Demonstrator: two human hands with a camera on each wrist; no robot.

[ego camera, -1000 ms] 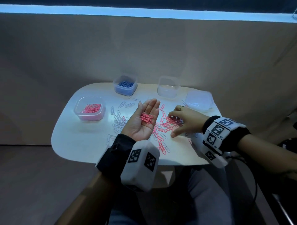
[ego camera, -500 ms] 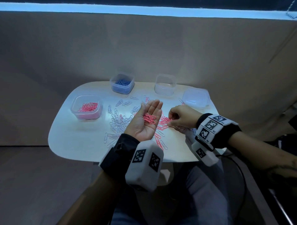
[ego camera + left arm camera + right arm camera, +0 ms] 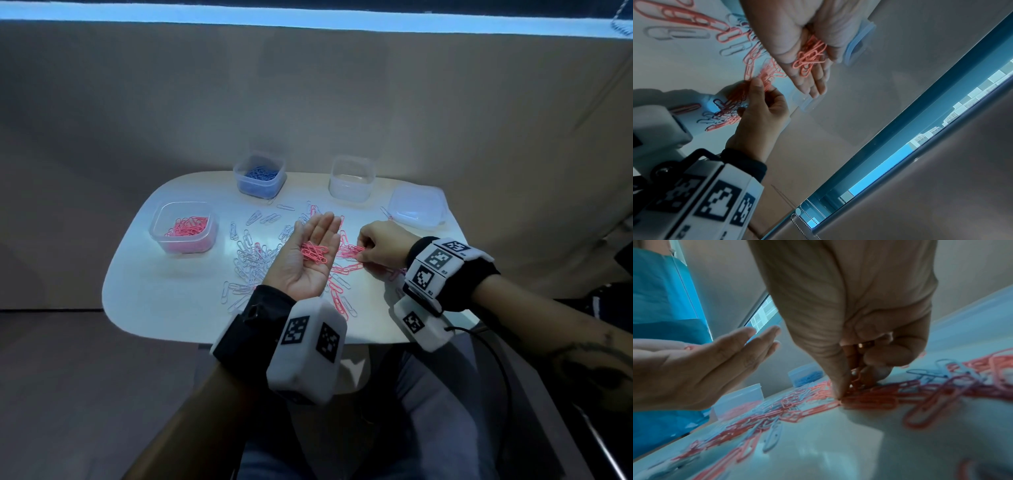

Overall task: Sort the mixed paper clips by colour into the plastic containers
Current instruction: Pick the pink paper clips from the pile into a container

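Observation:
My left hand [image 3: 310, 255] lies palm up over the table with straight fingers, carrying a small bunch of pink clips [image 3: 315, 253] [image 3: 809, 56]. My right hand [image 3: 380, 245] [image 3: 855, 369] reaches down into the pile of pink clips [image 3: 347, 255] [image 3: 869, 399] just right of it, thumb and fingers pinching several of them. White clips [image 3: 251, 260] lie scattered left of the left hand. A container with pink clips [image 3: 185, 229] stands at the left. A container with blue clips [image 3: 259, 178] stands at the back, and a clear container [image 3: 351, 180] to its right looks empty.
A clear lid [image 3: 418, 212] lies at the back right of the small white table [image 3: 164, 301]. A brown wall stands behind it. My legs are below the table's front edge, and a black cable [image 3: 493, 349] hangs from the right wrist.
My right hand has gone from lying spread over the pink pile to curled, pinching clips from it. The left hand has stayed palm up with its bunch.

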